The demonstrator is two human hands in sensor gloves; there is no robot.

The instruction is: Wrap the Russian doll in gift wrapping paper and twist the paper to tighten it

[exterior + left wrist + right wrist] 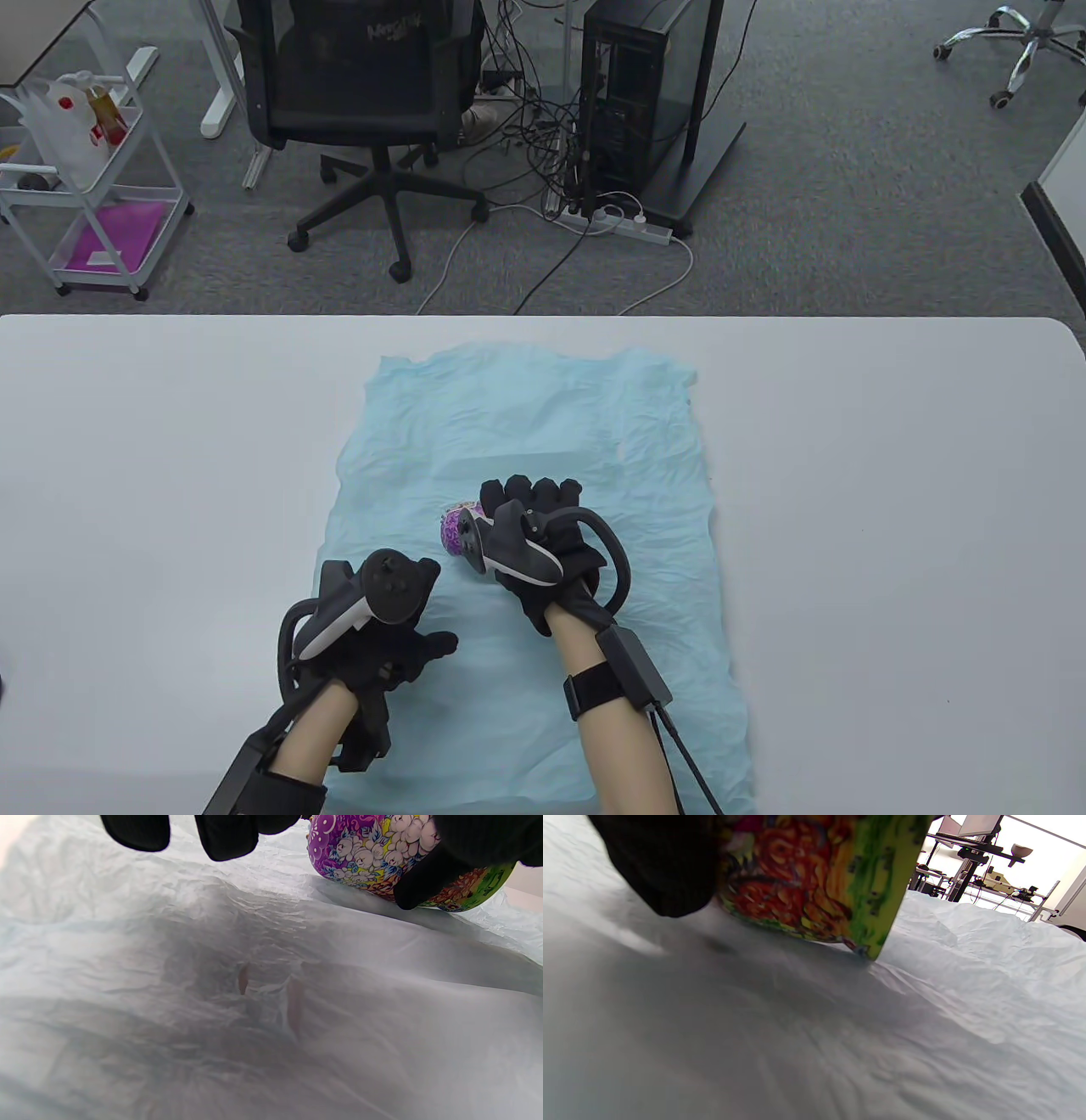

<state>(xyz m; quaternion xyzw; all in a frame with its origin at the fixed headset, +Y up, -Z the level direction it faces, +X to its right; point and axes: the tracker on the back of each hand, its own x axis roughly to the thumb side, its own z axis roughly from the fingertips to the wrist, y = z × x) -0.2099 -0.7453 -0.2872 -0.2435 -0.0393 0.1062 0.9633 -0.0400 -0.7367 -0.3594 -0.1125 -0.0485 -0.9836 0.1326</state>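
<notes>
Beyond the far edge of your white tabletop there's grey carpet, a black office chair, a black computer tower on a stand with a tangle of cables and a white power strip at its foot, a white trolley at far left carrying bottles and a pink sheet, and a chrome chair base at far right. On the tabletop, the crumpled light-blue wrapping paper lies spread flat beneath both your wrists, its near end running off the bottom of the table view. Your right hand is over the middle of the sheet with fingers curled round the Russian doll, gripping it; the tracker hides most of the doll from above. The right wrist view shows the doll tilted, one edge of its base touching the paper. The left wrist view catches its purple floral top under a black fingertip. Your left hand hovers just beside it over the near-left part of the sheet, fingers loosely hanging, holding nothing.
</notes>
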